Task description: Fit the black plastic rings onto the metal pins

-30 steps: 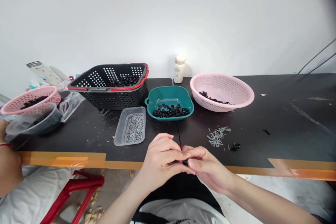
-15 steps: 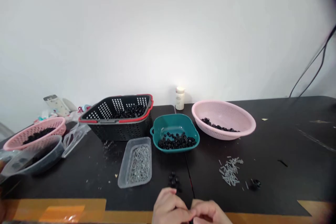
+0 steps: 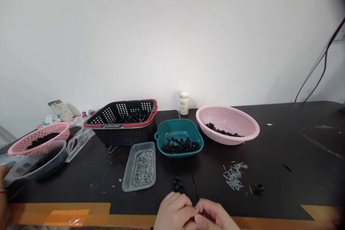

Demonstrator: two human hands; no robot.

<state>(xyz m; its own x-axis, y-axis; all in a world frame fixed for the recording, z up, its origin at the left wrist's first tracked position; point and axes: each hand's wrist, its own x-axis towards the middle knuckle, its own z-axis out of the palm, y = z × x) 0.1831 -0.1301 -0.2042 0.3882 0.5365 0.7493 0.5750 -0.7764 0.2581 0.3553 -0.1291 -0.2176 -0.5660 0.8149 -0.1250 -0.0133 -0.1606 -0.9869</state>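
Note:
At the table's front edge my left hand (image 3: 174, 212) and my right hand (image 3: 214, 216) meet, fingertips pressed together. Both are closed, and whatever sits between the fingers is hidden by them. Just beyond my left hand lies a small cluster of black plastic parts (image 3: 178, 184). Farther back stands a teal basin (image 3: 180, 124) with many black parts in it. To its left a clear plastic tray (image 3: 126, 179) holds many small metal pins (image 3: 143, 169). Loose metal pins (image 3: 234, 176) are heaped to the right of my hands, with a black part (image 3: 259, 188) beside them.
A black basket with a red rim (image 3: 121, 133) and a pink basin (image 3: 229, 113) hold more black parts. At the left are a pink basket (image 3: 61, 128), a clear bowl (image 3: 63, 154) and another person's hand (image 3: 3, 179). A white bottle (image 3: 184, 104) stands near the wall.
My hands have come up slightly, and the left fingers are more curled against the right. The other person's hand shows more at the left edge. The view has shifted a little.

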